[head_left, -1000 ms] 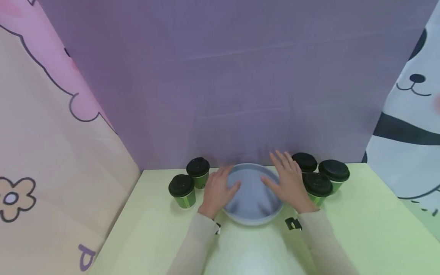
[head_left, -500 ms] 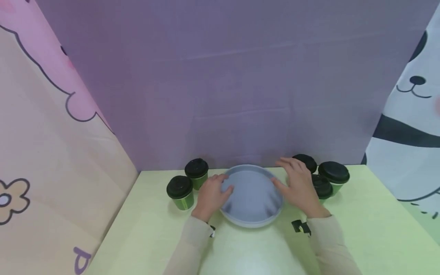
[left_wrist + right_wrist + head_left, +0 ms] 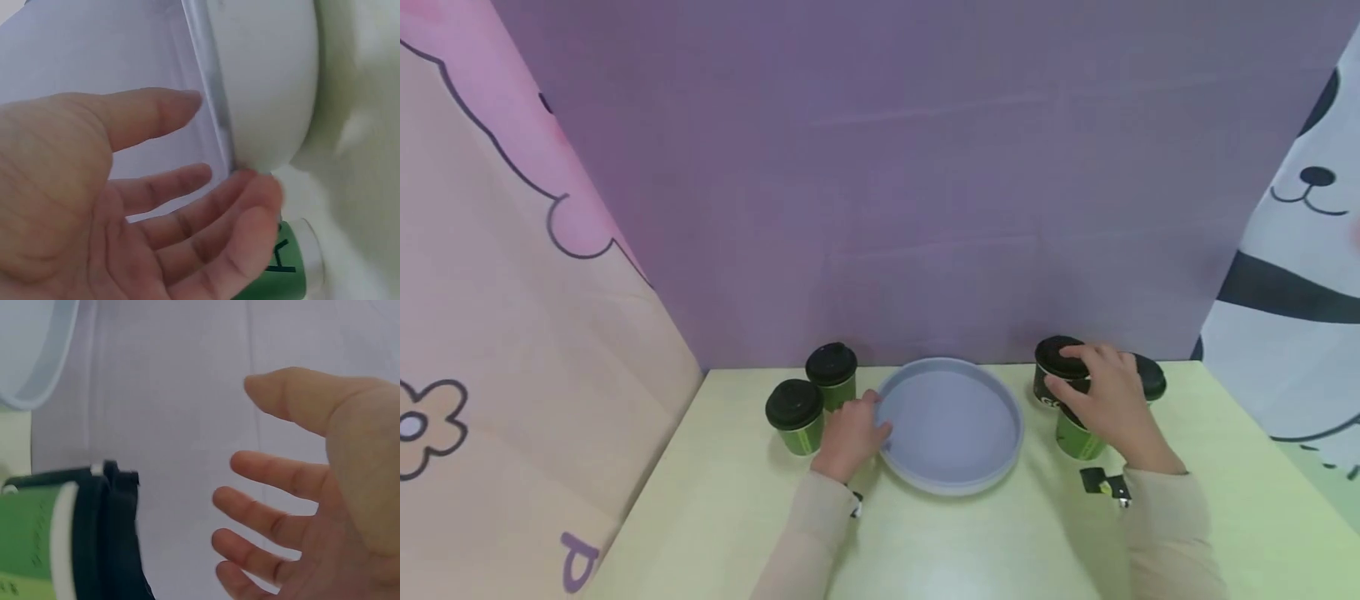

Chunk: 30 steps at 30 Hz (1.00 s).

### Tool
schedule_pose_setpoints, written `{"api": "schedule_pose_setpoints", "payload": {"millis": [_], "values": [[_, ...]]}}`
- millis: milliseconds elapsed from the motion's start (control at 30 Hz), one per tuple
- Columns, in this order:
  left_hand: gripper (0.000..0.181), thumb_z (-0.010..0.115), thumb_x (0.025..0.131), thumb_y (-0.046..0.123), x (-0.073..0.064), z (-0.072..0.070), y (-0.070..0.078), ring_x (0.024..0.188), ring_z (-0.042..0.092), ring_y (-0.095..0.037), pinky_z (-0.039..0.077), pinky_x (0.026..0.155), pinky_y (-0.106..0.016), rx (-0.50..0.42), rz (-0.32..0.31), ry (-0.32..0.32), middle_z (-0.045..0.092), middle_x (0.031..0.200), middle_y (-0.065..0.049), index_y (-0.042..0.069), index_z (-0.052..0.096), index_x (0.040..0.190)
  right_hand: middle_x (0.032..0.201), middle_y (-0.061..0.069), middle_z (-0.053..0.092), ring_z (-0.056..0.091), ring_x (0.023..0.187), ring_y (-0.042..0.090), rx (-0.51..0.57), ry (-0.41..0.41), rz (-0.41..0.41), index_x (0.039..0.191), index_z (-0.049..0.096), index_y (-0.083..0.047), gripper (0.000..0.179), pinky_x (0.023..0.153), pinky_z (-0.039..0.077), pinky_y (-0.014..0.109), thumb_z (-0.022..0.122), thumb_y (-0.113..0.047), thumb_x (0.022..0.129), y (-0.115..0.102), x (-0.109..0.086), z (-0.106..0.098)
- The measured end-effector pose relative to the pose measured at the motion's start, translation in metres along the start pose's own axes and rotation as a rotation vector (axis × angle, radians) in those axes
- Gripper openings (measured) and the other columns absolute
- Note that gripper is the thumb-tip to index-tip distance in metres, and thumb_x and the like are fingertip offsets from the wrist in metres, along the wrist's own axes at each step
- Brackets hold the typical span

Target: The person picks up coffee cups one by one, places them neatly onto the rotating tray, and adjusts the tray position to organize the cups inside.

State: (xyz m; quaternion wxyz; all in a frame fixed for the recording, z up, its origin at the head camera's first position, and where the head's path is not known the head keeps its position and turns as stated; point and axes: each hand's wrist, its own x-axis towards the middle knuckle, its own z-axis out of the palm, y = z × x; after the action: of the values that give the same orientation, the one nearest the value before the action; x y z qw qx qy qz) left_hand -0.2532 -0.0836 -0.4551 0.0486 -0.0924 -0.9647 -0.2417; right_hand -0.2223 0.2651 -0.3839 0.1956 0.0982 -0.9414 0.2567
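A round pale grey-blue plate with a raised rim (image 3: 951, 487) lies near the back of the table. At its left edge is my left hand (image 3: 848, 437), fingers loosely bent; the left wrist view shows thumb and fingertips close to the rim (image 3: 269, 75), without a clear grip. My right hand (image 3: 1112, 408) hovers over the right-hand group of lidded paper cups, partly covering the front green cup (image 3: 1078, 437) and a cup behind it (image 3: 1152, 377). A dark cup (image 3: 1049, 385) stands at the back. The right wrist view shows spread fingers apart from a green cup (image 3: 31, 531).
Two green paper cups with black lids, one in front (image 3: 801, 433) and one behind (image 3: 833, 367), stand left of the plate. A purple cloth wall (image 3: 925, 208) rises behind the table (image 3: 970, 550). Printed cloth panels flank both sides.
My right hand has moved right, from the plate's right side to above the right-hand cups. My left hand has shifted slightly left and lower at the plate's left edge. The plate stays put.
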Motion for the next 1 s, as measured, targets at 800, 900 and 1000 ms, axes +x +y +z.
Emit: {"api": "schedule_pose_setpoints", "payload": {"millis": [800,900,1000], "values": [[0.067,0.058,0.102,0.025,0.001,0.0,-0.006,0.076,0.065,-0.027,0.055,0.066,-0.039,-0.062,-0.083,-0.238,0.069,0.114,-0.025,-0.008,0.034,0.154,0.14,0.042,0.039,0.034,0.113,0.059,-0.184,-0.315,0.179,0.146,0.043,0.007,0.088,0.083,0.037,0.069,0.079,-0.045,0.084,0.029,-0.006,-0.022],[0.067,0.057,0.102,0.025,0.002,0.002,-0.007,0.069,0.064,-0.026,0.053,0.059,-0.037,-0.076,-0.097,-0.25,0.069,0.109,-0.024,-0.008,0.032,0.155,0.139,0.041,0.04,0.034,0.111,0.058,-0.196,-0.315,0.179,0.145,0.045,0.006,0.088,0.082,0.037,0.067,0.081,-0.044,0.082,0.029,-0.007,-0.02],[0.067,0.056,0.103,0.025,0.001,0.004,-0.007,0.072,0.064,-0.026,0.053,0.063,-0.037,-0.078,-0.101,-0.259,0.068,0.119,-0.027,-0.008,0.03,0.156,0.139,0.04,0.04,0.034,0.111,0.057,-0.207,-0.32,0.182,0.145,0.046,0.004,0.087,0.082,0.037,0.066,0.082,-0.042,0.081,0.03,-0.008,-0.019]]}}
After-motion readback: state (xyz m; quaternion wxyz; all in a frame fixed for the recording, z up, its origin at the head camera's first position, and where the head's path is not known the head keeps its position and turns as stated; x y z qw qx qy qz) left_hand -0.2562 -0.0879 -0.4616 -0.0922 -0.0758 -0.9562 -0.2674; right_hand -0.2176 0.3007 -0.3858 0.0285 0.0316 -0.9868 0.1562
